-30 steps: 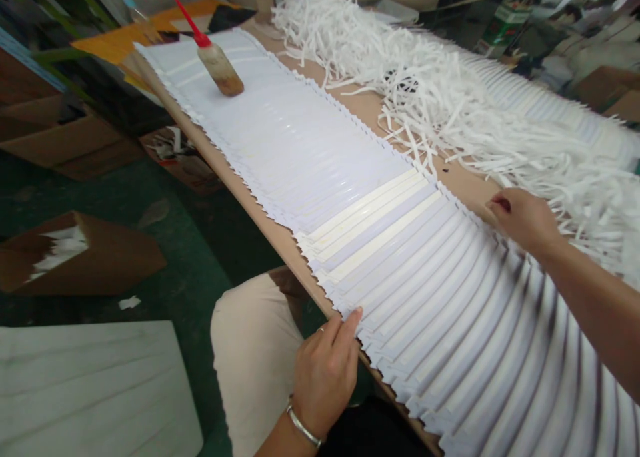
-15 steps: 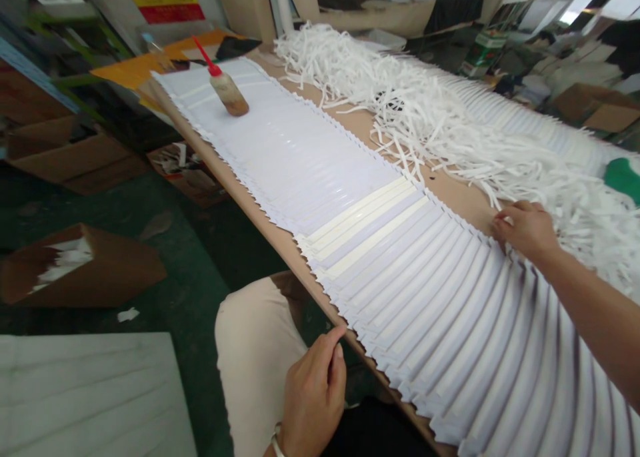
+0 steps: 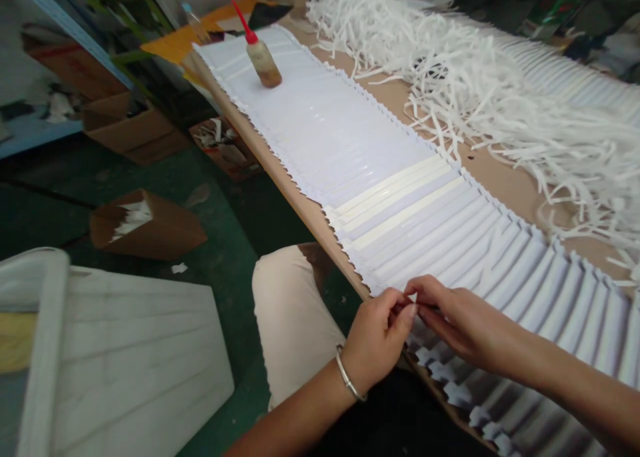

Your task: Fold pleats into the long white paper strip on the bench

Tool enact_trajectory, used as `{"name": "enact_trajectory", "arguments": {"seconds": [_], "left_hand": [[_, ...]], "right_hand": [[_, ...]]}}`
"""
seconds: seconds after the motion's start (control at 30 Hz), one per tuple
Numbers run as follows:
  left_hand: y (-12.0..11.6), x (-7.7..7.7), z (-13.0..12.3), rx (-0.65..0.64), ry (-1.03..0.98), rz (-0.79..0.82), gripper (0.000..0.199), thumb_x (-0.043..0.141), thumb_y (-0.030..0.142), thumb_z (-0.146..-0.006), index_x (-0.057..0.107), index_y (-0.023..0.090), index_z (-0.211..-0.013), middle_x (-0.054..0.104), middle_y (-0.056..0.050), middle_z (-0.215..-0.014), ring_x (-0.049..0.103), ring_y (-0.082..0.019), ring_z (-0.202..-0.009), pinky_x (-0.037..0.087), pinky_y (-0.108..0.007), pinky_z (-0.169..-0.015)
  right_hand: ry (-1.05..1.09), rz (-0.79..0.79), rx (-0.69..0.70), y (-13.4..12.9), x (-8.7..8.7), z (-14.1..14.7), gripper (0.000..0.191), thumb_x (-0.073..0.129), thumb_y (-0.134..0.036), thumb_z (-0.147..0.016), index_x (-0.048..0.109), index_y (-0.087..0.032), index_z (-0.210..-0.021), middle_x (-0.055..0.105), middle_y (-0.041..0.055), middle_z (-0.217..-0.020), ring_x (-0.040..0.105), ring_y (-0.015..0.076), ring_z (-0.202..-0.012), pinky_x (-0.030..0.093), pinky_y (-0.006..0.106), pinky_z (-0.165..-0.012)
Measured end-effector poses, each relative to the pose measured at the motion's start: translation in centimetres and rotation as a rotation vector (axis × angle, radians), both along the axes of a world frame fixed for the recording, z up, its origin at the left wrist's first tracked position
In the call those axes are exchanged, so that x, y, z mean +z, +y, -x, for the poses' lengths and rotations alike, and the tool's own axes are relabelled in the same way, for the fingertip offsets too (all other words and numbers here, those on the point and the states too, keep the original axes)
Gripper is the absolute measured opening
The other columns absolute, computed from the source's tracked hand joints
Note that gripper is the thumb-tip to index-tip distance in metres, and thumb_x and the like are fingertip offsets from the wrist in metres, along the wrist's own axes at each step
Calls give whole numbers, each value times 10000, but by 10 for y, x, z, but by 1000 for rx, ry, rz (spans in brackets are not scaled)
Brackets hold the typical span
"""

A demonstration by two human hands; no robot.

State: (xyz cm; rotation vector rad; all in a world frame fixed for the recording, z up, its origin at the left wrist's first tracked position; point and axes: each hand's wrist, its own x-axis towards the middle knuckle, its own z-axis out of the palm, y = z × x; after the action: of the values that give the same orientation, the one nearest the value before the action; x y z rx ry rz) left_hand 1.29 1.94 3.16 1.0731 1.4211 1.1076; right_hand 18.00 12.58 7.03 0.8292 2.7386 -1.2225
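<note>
Fingers of left hand and right hand pinch the near edge of pleated white paper. Red-nozzled bottle stands on its far end.

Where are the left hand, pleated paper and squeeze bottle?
left hand [image 3: 375, 333], head view, on the back of the hand
pleated paper [image 3: 530, 277], head view, on the white folds
squeeze bottle [image 3: 264, 63], head view, on the amber body
</note>
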Motion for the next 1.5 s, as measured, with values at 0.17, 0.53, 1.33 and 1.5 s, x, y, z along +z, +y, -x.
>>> {"name": "enact_trajectory", "arguments": {"seconds": [0.17,0.53,1.33,1.5], "left_hand": [[-10,-6,9,56,-197,103,241,581,395,-1004,611,202,-862,651,15,-696,519,-113,-560,401,-225,-568],[7,-22,29,316,199,2,224,596,317,-1018,611,215,-819,599,32,-686,574,-135,-647,405,-240,-628],[8,-30,45,-26,1174,-130,387,568,185,-1063,646,248,-1437,696,-46,-963,693,-232,-852,531,-353,-675],[7,-33,43,-14,1213,-155,385,574,182,-1057,652,227,-1431,681,-46,-943,685,-238,-835,526,-366,-661]], "right_hand": [[-23,-13,11,16,-3,3,209,502,-396,-1058,615,-255,-1164,760,13,-827,699,194,-698,452,292,-631],[-48,-94,-166,52,-8,44,330,566,-512,-975,692,-241,-836,669,-2,-632,580,161,-558,392,289,-559],[-364,-461,-42,78,-17,69,278,545,-443,-969,741,-254,-913,739,54,-699,655,232,-648,316,317,-599],[-347,-470,-89,97,-10,53,259,586,-471,-947,733,-266,-884,716,41,-671,642,238,-631,331,329,-606]]}}
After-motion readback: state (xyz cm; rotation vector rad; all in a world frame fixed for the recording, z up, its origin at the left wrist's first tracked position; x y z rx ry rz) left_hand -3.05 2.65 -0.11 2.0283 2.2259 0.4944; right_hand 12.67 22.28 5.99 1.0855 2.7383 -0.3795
